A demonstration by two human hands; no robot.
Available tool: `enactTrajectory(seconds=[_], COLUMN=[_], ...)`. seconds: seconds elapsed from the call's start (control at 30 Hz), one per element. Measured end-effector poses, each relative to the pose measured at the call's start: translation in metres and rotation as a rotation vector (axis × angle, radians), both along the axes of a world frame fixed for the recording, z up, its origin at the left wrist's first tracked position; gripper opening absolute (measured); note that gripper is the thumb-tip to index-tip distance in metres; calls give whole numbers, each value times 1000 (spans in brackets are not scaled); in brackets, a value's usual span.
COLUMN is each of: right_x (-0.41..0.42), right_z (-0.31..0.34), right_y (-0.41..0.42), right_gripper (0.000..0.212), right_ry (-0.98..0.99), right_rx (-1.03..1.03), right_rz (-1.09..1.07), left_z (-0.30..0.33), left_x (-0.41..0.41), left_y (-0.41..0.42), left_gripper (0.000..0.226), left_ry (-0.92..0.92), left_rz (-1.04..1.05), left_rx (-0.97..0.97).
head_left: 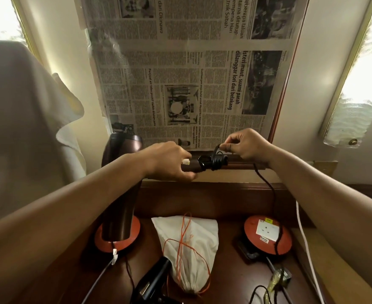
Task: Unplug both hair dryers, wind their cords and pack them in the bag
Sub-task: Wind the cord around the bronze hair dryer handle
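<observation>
Brown hair dryer point(123, 185) hung above the desk point(224, 200); my left hand point(169, 160) gripped its handle, my right hand point(244, 144) pinched its dark cord point(219, 160), coiled round the handle. White bag point(187, 238) and black dryer point(154, 279) lay below.

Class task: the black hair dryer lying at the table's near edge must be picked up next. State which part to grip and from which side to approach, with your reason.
Grip the black hair dryer around its barrel, coming down from above: the barrel lies tilted and exposed beside the white bag, while its lower part runs out of view.

Newspaper point(187, 69) on the wall
</observation>
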State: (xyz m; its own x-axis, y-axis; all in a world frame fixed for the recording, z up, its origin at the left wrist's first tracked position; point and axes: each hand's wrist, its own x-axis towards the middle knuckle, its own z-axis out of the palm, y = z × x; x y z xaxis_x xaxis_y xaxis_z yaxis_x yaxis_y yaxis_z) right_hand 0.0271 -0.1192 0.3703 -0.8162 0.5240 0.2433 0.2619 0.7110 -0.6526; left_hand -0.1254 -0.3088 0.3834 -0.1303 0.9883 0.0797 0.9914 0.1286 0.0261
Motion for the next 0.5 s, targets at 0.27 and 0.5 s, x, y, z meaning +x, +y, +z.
enactTrajectory(seconds=[0.27,0.5], right_x=[-2,10], right_z=[31,36], right_y=[-21,-47], right_gripper=[12,10], right_ry=[130,210], right_rx=[212,312], right_rz=[10,25], left_z=[-5,-6], left_x=[2,-6], left_y=[10,16], left_gripper=[49,51], left_ry=[158,134], left_rz=[63,147], left_rx=[3,-2])
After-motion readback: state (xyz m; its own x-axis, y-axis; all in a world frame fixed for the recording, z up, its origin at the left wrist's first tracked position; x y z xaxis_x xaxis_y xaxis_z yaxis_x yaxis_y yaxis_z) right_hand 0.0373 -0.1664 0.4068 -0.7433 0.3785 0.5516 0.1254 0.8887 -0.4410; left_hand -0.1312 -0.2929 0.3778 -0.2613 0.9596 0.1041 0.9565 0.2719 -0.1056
